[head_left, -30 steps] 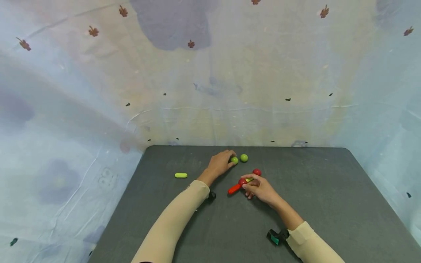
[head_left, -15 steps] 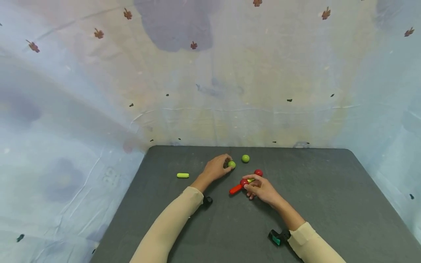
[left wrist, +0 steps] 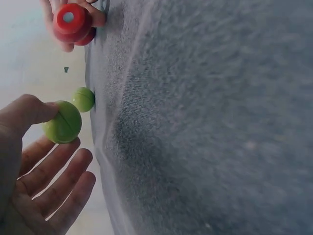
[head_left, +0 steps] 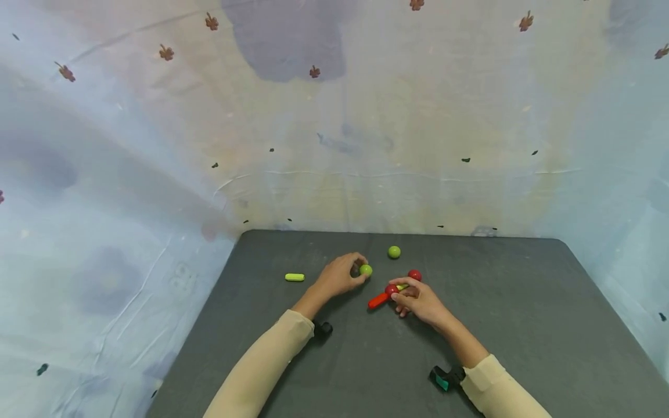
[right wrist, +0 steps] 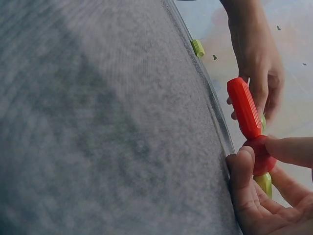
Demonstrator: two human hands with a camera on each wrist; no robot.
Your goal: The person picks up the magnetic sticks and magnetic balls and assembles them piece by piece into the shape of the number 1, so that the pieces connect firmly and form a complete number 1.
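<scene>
The left hand point(head_left: 338, 275) pinches a seamed green ball point(head_left: 366, 271); the right hand point(head_left: 421, 303) grips a slanting red-and-lime rod-and-ball stick point(head_left: 391, 291).

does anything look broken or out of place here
Nothing clearly stands out. The thin line across the held green ball looks like a seam, not a crack; the red stick shows no visible damage, and the loose yellow stick lies flat on the table.

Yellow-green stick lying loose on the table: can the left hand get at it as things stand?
Probably yes: nothing shows between the left hand and the yellow-green stick. The hand pinches a green ball, though, so it would likely have to release that first.
</scene>
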